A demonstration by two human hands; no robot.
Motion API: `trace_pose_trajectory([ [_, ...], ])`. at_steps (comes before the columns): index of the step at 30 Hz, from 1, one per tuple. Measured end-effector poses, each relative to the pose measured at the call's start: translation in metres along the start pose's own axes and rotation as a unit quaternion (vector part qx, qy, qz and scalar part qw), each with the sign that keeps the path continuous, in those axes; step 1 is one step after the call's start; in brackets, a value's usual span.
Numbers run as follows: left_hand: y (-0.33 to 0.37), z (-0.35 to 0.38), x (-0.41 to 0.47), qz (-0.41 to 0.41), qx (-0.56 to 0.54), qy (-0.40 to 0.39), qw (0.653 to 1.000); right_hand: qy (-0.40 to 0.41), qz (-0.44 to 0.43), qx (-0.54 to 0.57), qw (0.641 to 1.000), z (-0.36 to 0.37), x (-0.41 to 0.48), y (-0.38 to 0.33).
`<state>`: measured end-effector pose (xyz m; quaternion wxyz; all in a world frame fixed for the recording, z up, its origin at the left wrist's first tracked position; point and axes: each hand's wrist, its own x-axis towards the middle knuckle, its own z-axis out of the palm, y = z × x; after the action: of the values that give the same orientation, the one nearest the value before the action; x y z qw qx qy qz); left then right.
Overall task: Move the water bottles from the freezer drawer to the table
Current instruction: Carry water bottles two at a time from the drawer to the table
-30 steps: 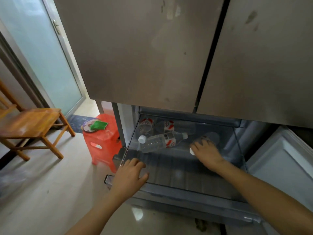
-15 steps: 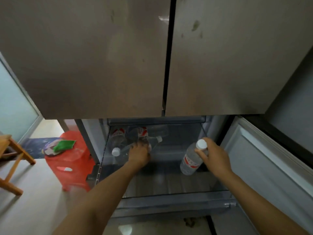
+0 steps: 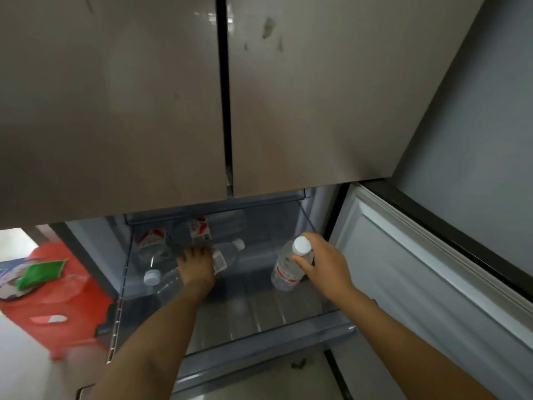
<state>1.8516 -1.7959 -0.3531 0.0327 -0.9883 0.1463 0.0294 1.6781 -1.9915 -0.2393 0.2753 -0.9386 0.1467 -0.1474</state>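
head view: the right hand is clenched round the neck of a tilted bottle, white cap up, inside the open freezer drawer; whether its base touches the drawer floor cannot be told. the left hand reaches deeper in, well apart from the right hand, fingers curled over a lying bottle whose cap points toward the right hand. just left of the left hand lies a 3rd bottle. beyond its fingertips lie 2 back bottles. far left of the left hand, outside the drawer, a red stool carries a green packet.
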Motion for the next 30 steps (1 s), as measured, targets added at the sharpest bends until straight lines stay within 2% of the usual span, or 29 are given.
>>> trace_pose_trajectory([
  [5, -0.002, -0.012, -0.011, 0.038, -0.034, -0.087, 0.995, 0.0, 0.022, 0.04, 0.999, 0.009, 0.0, 0.002],
  [7, -0.005, -0.018, -0.018, 0.063, -0.072, -0.093, 0.991, 0.009, 0.054, 0.066, 0.996, 0.015, -0.001, 0.003],
  [11, -0.009, -0.044, -0.043, 0.083, -0.157, -0.067, 0.982, 0.042, 0.1, 0.12, 0.987, 0.025, -0.002, -0.001],
  [15, -0.011, -0.071, -0.075, 0.097, -0.271, 0.005, 0.958, 0.027, 0.109, 0.155, 0.982, 0.032, 0.001, -0.003],
  [22, -0.013, -0.091, -0.137, 0.067, -0.471, 0.1, 0.874, 0.04, 0.121, 0.203, 0.971, 0.044, 0.018, -0.002],
  [26, -0.013, -0.087, -0.158, 0.015, -0.542, 0.149, 0.827, 0.057, 0.118, 0.209, 0.969, 0.044, 0.023, 0.002],
  [30, -0.016, -0.081, -0.165, -0.053, -0.608, 0.172, 0.773, 0.039, 0.111, 0.198, 0.973, 0.044, 0.022, 0.004],
])
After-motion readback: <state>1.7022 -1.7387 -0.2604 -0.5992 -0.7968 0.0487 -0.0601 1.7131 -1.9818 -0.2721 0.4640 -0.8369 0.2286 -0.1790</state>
